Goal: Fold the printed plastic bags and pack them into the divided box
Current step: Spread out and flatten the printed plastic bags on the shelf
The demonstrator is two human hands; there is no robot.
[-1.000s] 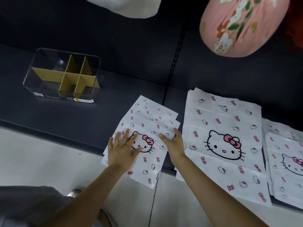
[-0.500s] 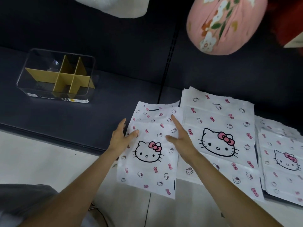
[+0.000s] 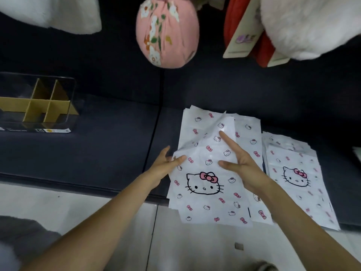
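Note:
A white plastic bag (image 3: 207, 200) printed with a cat face and pink bows lies on top of a pile of like bags (image 3: 251, 133), overhanging the shelf's front edge. Its upper part is raised and creased. My left hand (image 3: 166, 165) pinches the bag's left edge, thumb on top. My right hand (image 3: 240, 163) presses on the bag with a straight index finger pointing away from me. The clear divided box (image 3: 72, 94) with tan cardboard partitions stands at the far left, and its visible compartments hold nothing.
A second pile of printed bags (image 3: 293, 177) lies to the right. Above the dark shelf (image 3: 117, 143) hang a pink floral bundle (image 3: 168, 34), white plush items (image 3: 312, 26) and a red item with a card tag (image 3: 242, 38). Pale floor (image 3: 58, 202) lies below the shelf edge.
The bag and both hands have shifted right, onto the larger pile. The bag's upper part has lifted and creased, and my right index finger now points along it.

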